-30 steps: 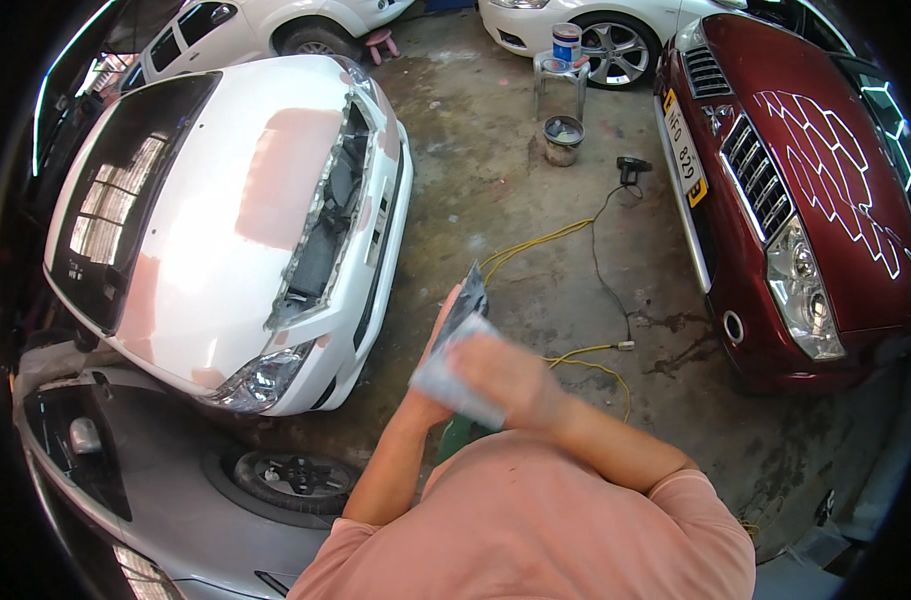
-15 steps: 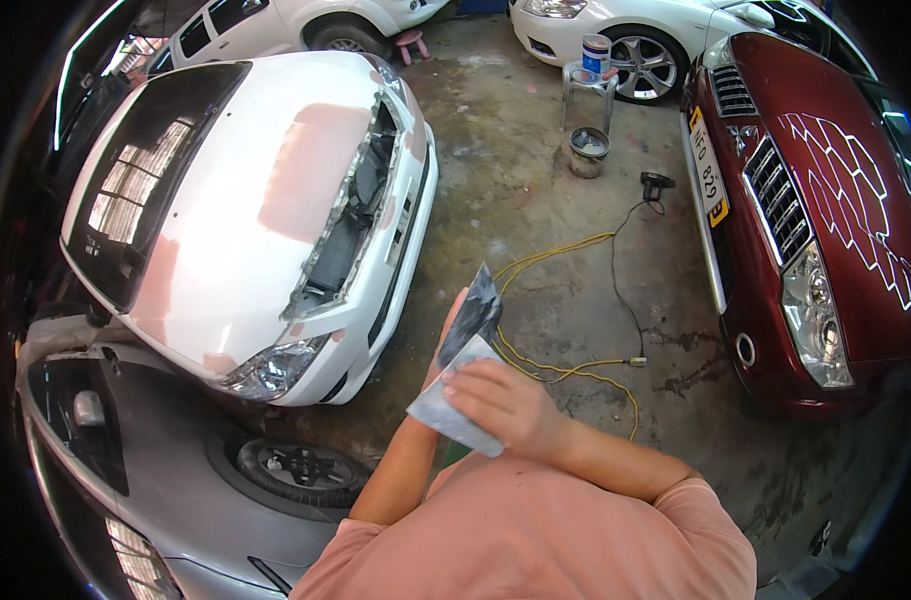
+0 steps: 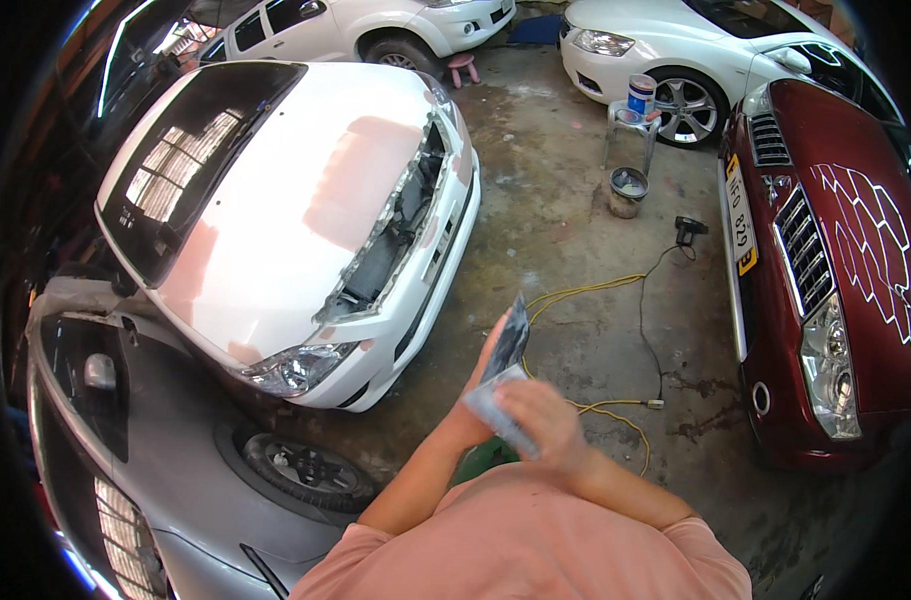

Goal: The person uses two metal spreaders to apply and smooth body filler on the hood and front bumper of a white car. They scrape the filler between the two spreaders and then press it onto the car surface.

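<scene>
In front of my chest, my left hand (image 3: 472,402) holds a dark, dust-streaked sandpaper sheet (image 3: 510,335) from behind, its fingers partly hidden. My right hand (image 3: 543,418), a little blurred, grips a pale grey sheet (image 3: 497,405) that overlaps the lower end of the dark one. It looks like sandpaper too, with its fingers pressed on the grey face. Whether the two are separate sheets or one folded piece, I cannot tell. Beyond my hands, to the left, stands a white car (image 3: 275,190) with pinkish patches on its hood and its grille opening bare.
A grey car (image 3: 175,430) is at the near left, a dark red car (image 3: 825,250) at the right. A yellow cord (image 3: 585,290) and a black heat-gun-like tool (image 3: 689,230) lie on the floor. Farther off are a bucket (image 3: 627,192) and a stool (image 3: 630,125) bearing a can (image 3: 641,93).
The view has shifted, so the cars and floor things sit farther right and mostly lower. Both hands stay together on the sheets; the grey sheet now shows narrower and the right hand is blurred.
</scene>
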`<move>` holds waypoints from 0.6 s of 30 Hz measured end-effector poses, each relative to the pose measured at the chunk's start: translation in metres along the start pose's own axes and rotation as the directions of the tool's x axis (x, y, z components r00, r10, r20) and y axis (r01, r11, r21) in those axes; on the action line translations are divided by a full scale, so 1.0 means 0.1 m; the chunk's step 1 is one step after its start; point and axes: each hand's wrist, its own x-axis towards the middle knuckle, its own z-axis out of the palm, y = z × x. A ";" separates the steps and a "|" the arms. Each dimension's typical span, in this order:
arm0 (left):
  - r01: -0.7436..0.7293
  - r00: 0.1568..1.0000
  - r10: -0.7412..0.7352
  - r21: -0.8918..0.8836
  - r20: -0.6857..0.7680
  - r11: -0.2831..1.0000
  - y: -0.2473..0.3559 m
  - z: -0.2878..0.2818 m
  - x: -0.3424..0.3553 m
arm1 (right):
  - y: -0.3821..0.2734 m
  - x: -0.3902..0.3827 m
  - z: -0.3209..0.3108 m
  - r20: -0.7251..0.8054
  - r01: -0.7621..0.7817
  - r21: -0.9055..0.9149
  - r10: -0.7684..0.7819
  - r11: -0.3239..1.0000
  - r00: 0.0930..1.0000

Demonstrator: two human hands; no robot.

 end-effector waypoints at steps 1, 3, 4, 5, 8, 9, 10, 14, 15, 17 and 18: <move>-0.002 1.000 0.002 -0.006 0.010 1.000 -0.03 -0.02 0.01 | 0.00 -0.01 0.05 -0.021 0.017 -0.005 -0.018 1.000 1.000; 0.056 0.998 -0.056 -0.044 0.005 0.997 -0.04 0.02 -0.07 | 0.25 0.05 0.08 -0.167 -0.150 -0.054 0.139 0.987 0.976; 0.119 0.993 -0.119 -0.084 0.006 0.989 -0.03 0.07 -0.09 | 0.36 0.10 0.04 -0.241 -0.238 -0.075 0.214 0.968 0.947; 0.068 0.998 -0.068 0.007 0.011 0.998 0.07 0.13 -0.08 | 0.41 0.14 0.01 -0.236 -0.302 0.011 0.296 0.953 0.926; 0.009 0.999 -0.008 0.025 -0.050 1.000 -0.04 -0.10 -0.05 | -0.02 0.03 0.13 -0.015 -0.004 -0.018 0.004 1.000 1.000; 0.004 0.999 -0.002 0.033 -0.039 0.999 -0.07 -0.08 -0.06 | -0.05 0.02 0.17 -0.045 -0.026 -0.034 0.024 0.999 0.999; -0.003 0.999 0.005 0.044 -0.038 0.999 -0.08 -0.07 -0.10 | 0.02 0.01 0.20 -0.118 -0.085 -0.048 0.078 0.995 0.990; 0.093 0.996 -0.094 -0.129 -0.001 0.987 0.10 0.11 -0.14 | 0.47 0.08 0.09 -0.282 -0.344 0.108 0.360 0.933 0.889; 0.133 0.991 -0.135 -0.217 0.003 0.967 0.05 0.07 -0.17 | 0.46 0.09 0.03 -0.285 -0.321 0.096 0.335 0.942 0.898; 0.172 0.981 -0.188 -0.247 -0.044 0.954 0.10 -0.07 -0.16 | 0.41 0.03 0.04 -0.243 -0.290 0.131 0.314 0.948 0.918; 0.203 0.973 -0.223 -0.254 -0.052 0.946 0.11 -0.10 -0.13 | 0.39 -0.02 0.05 -0.195 -0.289 0.089 0.301 0.953 0.934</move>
